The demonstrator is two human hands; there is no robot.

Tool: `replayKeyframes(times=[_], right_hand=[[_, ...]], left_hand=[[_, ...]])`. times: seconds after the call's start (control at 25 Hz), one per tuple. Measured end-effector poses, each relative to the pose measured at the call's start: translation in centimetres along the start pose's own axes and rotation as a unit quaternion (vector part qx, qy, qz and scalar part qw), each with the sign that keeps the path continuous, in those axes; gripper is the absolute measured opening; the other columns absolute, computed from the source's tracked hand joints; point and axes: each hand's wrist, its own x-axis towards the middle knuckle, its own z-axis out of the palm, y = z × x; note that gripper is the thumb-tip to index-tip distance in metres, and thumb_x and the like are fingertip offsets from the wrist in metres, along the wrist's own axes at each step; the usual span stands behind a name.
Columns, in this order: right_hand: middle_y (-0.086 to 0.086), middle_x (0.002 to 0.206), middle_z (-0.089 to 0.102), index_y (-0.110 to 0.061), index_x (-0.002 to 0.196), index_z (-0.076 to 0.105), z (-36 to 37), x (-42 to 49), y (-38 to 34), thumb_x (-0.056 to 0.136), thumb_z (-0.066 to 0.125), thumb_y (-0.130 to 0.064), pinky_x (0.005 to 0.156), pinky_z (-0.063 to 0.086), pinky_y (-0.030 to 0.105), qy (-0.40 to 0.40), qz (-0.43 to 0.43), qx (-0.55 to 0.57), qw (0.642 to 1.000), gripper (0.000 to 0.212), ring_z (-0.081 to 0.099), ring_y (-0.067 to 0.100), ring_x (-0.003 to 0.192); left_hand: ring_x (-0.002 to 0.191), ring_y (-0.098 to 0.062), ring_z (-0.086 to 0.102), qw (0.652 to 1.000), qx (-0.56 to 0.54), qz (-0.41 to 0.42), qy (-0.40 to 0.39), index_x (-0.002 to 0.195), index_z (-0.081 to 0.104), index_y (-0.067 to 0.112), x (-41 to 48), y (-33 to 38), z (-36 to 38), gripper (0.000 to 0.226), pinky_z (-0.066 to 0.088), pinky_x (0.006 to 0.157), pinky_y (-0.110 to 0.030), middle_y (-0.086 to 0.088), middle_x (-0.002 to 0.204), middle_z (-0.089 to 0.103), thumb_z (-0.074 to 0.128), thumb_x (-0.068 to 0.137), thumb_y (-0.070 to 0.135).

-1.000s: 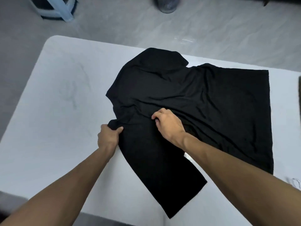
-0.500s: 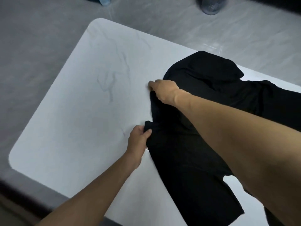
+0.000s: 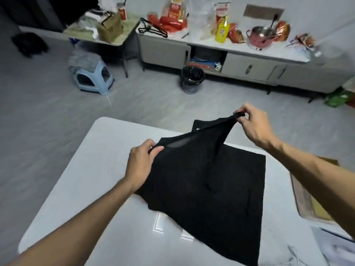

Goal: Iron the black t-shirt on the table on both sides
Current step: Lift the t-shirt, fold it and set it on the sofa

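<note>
Positioning step, apparently: with left hand (image 3: 141,166) and right hand (image 3: 253,127) each pinching a lifted edge of the black fabric t-shirt (image 3: 201,189) (remainder on the white rounded table (image 3: 96,169)), lay flat before pressing.

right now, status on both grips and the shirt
Both pinching black fabric t-shirt: left grip, right grip, edge lifted. Rest on white table. Nothing on shirt.

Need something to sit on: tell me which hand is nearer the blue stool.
Left. The left hand grips the t-shirt on the side toward the blue stool; the right hand pinches it raised, farther right.
</note>
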Motion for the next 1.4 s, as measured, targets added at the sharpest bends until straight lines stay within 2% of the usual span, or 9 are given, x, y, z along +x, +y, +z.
replayKeyframes(times=[0.24,0.44,0.6,0.68,0.8,0.96,1.08,1.2,1.4], right_hand=[[0.004,0.08,0.061,-0.012,0.085,0.057,-23.3,-7.1,-4.6,0.086,0.059,-0.009,0.067,0.039,0.026,0.07,-0.057,0.093,0.992,0.004,0.049,0.013,0.075],[0.005,0.083,0.068,-0.01,0.089,0.068,-33.8,-12.6,-5.5,0.088,0.069,-0.025,0.073,0.041,0.025,-0.068,-0.068,0.156,0.983,0.016,0.057,0.009,0.078],[0.012,0.111,0.068,0.009,0.116,0.059,-37.4,-14.8,-3.3,0.068,0.085,-0.028,0.096,0.046,0.037,-0.292,0.052,0.153,0.943,0.067,0.064,0.025,0.099],[0.015,0.107,0.07,0.011,0.11,0.061,-37.4,-14.9,-2.3,0.067,0.087,-0.021,0.095,0.048,0.036,-0.307,0.079,0.112,0.942,0.059,0.067,0.025,0.098],[0.009,0.075,0.065,0.009,0.086,0.067,-35.5,-14.2,-1.0,0.077,0.08,-0.028,0.072,0.042,0.032,-0.221,0.085,0.078,0.968,0.04,0.059,0.022,0.071],[0.004,0.071,0.061,-0.012,0.076,0.072,-30.5,-12.3,-1.9,0.091,0.061,-0.011,0.059,0.035,0.029,-0.09,0.114,0.041,0.989,0.019,0.052,0.018,0.068],[0.008,0.079,0.064,-0.02,0.078,0.07,-27.1,-9.9,-3.6,0.088,0.05,0.001,0.06,0.038,0.03,0.014,0.148,0.081,0.986,0.03,0.053,0.023,0.077],[0.007,0.096,0.07,-0.018,0.098,0.073,-25.7,-6.8,-5.6,0.084,0.047,0.0,0.076,0.041,0.03,0.118,0.125,0.091,0.981,0.034,0.058,0.026,0.095],[-0.003,0.088,0.066,-0.019,0.098,0.07,-27.2,-6.8,-9.2,0.083,0.043,0.0,0.061,0.039,0.009,0.186,0.021,0.125,0.974,0.037,0.054,0.012,0.084]], left_hand=[[0.064,-0.017,0.058,0.963,0.017,0.021,-0.27,0.084,0.068,-0.002,-0.2,17.6,-11.1,0.031,0.049,0.059,-0.029,-0.007,0.067,0.061,0.078,0.079,0.027],[0.071,-0.005,0.055,0.983,0.052,0.178,0.0,0.078,0.069,0.015,-4.3,28.3,-16.4,0.016,0.038,0.066,-0.021,0.003,0.073,0.063,0.065,0.092,0.022],[0.065,0.0,0.051,0.975,0.034,0.219,0.023,0.069,0.063,0.024,-7.8,30.8,-17.3,0.025,0.033,0.062,-0.013,0.006,0.066,0.06,0.059,0.095,0.025],[0.064,-0.007,0.05,0.974,0.069,0.216,-0.011,0.067,0.065,0.019,-8.0,30.6,-17.8,0.025,0.034,0.062,-0.017,0.001,0.064,0.061,0.066,0.091,0.028],[0.054,-0.004,0.045,0.966,0.112,0.177,-0.153,0.063,0.066,0.012,-7.1,29.7,-18.5,0.029,0.033,0.057,-0.022,0.006,0.056,0.054,0.072,0.087,0.028],[0.057,-0.006,0.052,0.954,0.12,0.089,-0.26,0.066,0.073,0.015,-2.8,26.7,-18.2,0.023,0.039,0.063,-0.026,0.006,0.059,0.062,0.073,0.087,0.025],[0.07,-0.013,0.057,0.982,0.126,0.101,-0.103,0.062,0.069,0.021,1.6,24.8,-16.5,0.027,0.038,0.067,-0.03,0.007,0.063,0.065,0.071,0.088,0.028],[0.086,-0.016,0.059,0.987,0.039,0.141,0.069,0.082,0.072,0.019,5.0,25.4,-15.3,0.012,0.038,0.076,-0.029,0.001,0.081,0.068,0.065,0.091,0.022],[0.084,-0.001,0.057,0.964,-0.028,0.228,0.137,0.093,0.075,0.014,5.8,27.3,-17.8,0.015,0.04,0.077,-0.013,0.004,0.088,0.07,0.062,0.091,0.019]])
